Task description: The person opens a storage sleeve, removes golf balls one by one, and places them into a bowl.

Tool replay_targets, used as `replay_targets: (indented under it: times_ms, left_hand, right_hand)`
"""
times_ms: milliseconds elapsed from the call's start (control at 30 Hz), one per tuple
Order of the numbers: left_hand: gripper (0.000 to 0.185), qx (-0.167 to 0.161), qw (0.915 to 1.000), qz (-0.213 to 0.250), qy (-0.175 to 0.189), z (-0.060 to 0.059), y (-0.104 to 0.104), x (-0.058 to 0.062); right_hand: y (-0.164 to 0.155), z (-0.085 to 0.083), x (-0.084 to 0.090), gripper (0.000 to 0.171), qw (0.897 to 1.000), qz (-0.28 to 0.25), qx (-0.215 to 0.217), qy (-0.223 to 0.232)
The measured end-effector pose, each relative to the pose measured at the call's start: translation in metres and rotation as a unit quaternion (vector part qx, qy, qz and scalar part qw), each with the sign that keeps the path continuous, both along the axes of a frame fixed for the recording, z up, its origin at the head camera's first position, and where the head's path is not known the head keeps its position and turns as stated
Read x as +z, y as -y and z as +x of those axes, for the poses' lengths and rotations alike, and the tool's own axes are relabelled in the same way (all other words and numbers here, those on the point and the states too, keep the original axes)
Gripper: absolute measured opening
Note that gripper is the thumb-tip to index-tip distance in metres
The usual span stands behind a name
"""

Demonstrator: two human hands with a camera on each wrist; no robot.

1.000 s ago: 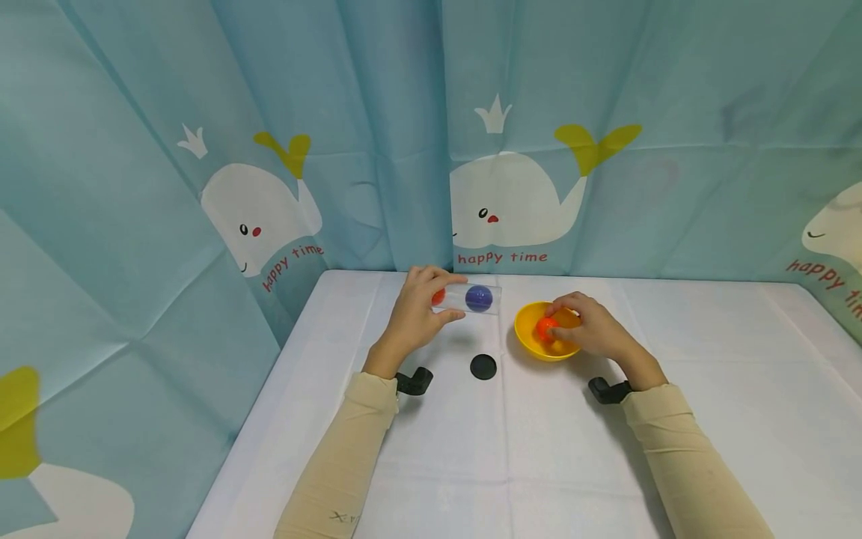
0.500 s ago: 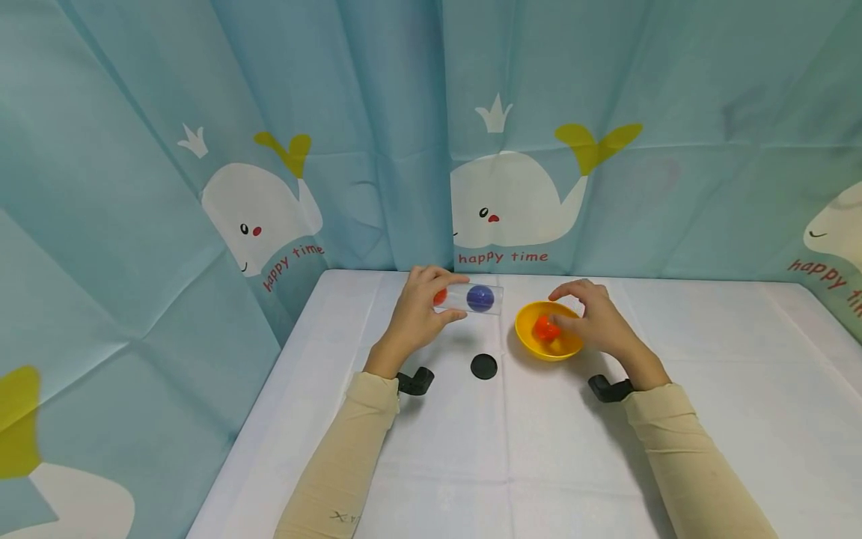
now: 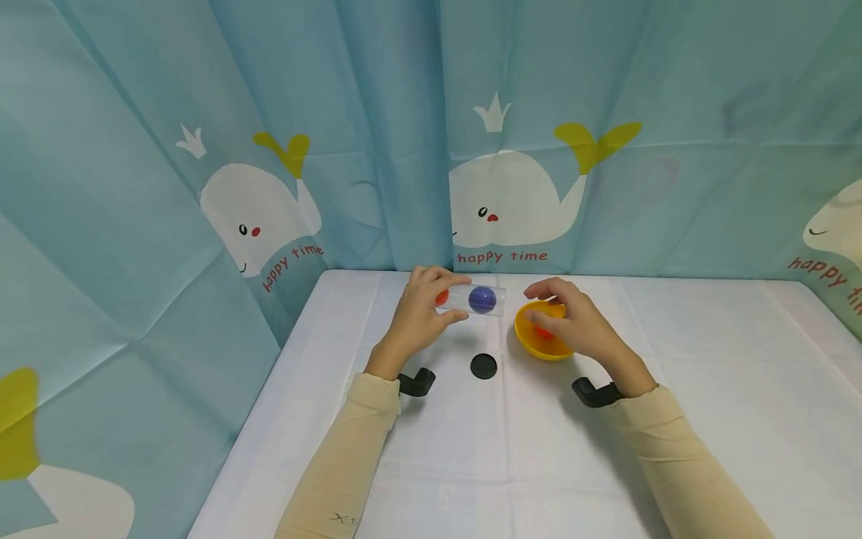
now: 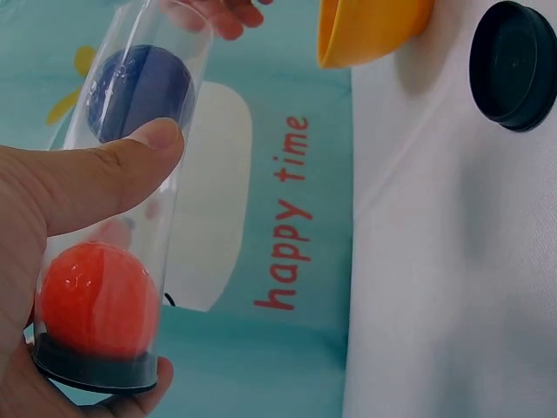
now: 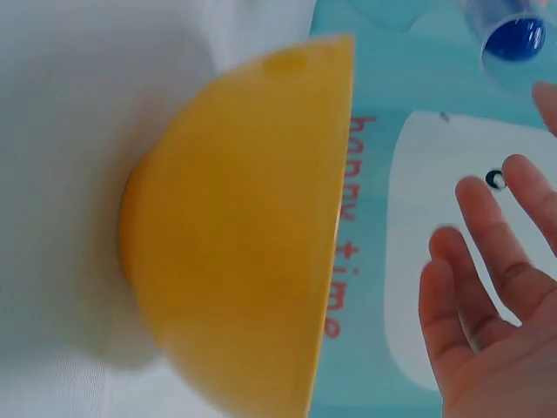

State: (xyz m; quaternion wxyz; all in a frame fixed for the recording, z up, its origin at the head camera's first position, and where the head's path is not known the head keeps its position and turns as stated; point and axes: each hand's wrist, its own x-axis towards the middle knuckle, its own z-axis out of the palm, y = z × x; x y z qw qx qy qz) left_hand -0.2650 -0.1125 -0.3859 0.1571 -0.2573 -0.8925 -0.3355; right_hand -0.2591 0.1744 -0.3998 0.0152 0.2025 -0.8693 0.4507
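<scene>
Left hand (image 3: pixel 419 314) grips a clear tube (image 3: pixel 471 299), thumb (image 4: pixel 104 178) pressed along its side, held roughly level above the table (image 3: pixel 673 419) w/ the open end pointing toward the right hand. Tube holds two balls: orange ball (image 4: pixel 97 300) at the capped black end next to the palm, blue ball (image 4: pixel 139 91) further along near the open mouth. Right hand (image 3: pixel 572 322) hovers over the yellow bowl (image 3: pixel 528 340), fingers (image 5: pixel 487 235) loosely spread & relaxed; wrist view shows them bare, gripping nothing. Something orange shows in the bowl under the fingers, partly hidden, so can't tell what exactly. Bowl sits on the table just right of the tube's open end, not touching it. Black lid (image 3: pixel 483 366) lies flat on the white cloth, between the two forearms, near the bowl's left side. Whale-print curtain (image 3: pixel 512 202) w/ "happy time" hangs behind the table.
</scene>
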Motion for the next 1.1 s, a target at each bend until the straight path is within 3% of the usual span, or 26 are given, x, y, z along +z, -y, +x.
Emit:
replay_targets:
  times_ms: [333,567,833,1100]
  left_hand:
    - [0.05,0.005,0.9998,-0.018,-0.012,0.003,-0.004,0.001]
    - [0.05,0.011,0.9992,-0.035,-0.015,0.003,-0.006,0.001]
    - [0.05,0.002,0.9989,-0.029,-0.036,0.001,-0.006,-0.001]
    - [0.049,0.002,0.999,-0.03,-0.033,0.001,-0.005,-0.002]
  right_hand:
    - [0.017,0.006,-0.003,0.042,0.999,-0.008,0.032,0.007]
    - [0.02,0.006,-0.006,0.043,0.999,-0.007,0.035,0.011]
    - [0.021,0.007,-0.003,0.043,0.999,-0.016,0.035,0.029]
    - [0.02,0.008,-0.001,0.044,0.998,-0.014,0.03,0.046]
